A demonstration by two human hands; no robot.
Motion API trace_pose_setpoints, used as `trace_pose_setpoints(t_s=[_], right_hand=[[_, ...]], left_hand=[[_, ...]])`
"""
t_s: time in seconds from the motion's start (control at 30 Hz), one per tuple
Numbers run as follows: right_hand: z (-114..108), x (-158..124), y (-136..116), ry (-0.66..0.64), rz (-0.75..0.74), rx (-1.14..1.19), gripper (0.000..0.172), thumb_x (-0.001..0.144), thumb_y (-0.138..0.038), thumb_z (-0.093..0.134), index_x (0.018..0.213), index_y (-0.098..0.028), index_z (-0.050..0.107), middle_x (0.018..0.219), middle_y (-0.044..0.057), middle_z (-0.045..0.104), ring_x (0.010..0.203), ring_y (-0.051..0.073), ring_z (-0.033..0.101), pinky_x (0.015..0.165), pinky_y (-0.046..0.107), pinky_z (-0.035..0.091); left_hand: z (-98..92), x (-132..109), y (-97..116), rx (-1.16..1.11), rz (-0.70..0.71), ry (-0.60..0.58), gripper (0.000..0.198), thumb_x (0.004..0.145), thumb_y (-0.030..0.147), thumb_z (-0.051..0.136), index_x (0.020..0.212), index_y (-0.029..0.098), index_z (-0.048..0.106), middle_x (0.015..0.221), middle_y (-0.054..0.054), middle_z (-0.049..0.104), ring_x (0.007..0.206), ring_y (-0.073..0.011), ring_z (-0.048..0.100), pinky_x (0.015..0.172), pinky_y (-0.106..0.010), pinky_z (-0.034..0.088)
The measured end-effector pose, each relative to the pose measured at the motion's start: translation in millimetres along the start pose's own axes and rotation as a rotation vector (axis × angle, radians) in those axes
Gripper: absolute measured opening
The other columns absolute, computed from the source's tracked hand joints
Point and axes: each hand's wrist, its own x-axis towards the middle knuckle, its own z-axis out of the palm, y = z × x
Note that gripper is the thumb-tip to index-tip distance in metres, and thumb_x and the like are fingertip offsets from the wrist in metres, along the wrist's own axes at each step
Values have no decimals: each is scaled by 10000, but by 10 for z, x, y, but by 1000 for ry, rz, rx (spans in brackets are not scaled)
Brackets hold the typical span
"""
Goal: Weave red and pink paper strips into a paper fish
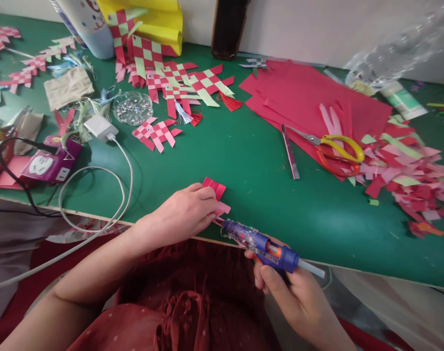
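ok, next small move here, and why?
Probably squeeze a small dab from the glue gun onto the paper, with the left grip steady. The right grip has the gun's tip close to the paper's near end, and a glue stick pokes out the back. I can't tell whether the tip touches or glue is already on.

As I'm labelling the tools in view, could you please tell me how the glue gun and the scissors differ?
The glue gun is held in the right hand, while the scissors rest partly on red sheets. The glue gun's body is mostly blue; the scissors have yellow and red handles. Both are hand tools.
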Motion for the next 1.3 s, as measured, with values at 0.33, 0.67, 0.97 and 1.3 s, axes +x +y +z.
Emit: trace_pose_setpoints(t_s=[0.33,0.67,0.97,1.3], right_hand=[[19,5,-23,-19,-15,-152,382,990,-375,424,1337,-229,487,945,64,683,653,144,624,629,262,553],[-2,57,-217,-6,-36,-318,375,988,-391,406,1314,-216,468,860,66,693,587,164,636,542,263,547],[7,87,-245,25,-98,-409,349,985,-381,412,1295,-226,450,918,83,721,645,188,691,609,288,585],[-37,101,-259,4,-69,-412,360,974,-390,428,1285,-214,470,916,87,726,680,209,710,628,305,592]], left_hand=[[-57,23,-39,7,70,-18,234,1006,198,443,1098,174,657,942,-44,635,942,-183,564,912,-342,447],[-27,14,-87,90,135,-63,269,1017,173,387,1122,162,635,995,-58,648,1047,-206,555,959,-364,430],[-21,16,-96,91,143,-44,280,1023,179,382,1104,161,649,985,-62,660,1032,-210,560,936,-363,434],[24,10,-124,142,190,26,261,1018,174,392,1071,157,647,954,-65,653,992,-212,572,885,-359,444]])
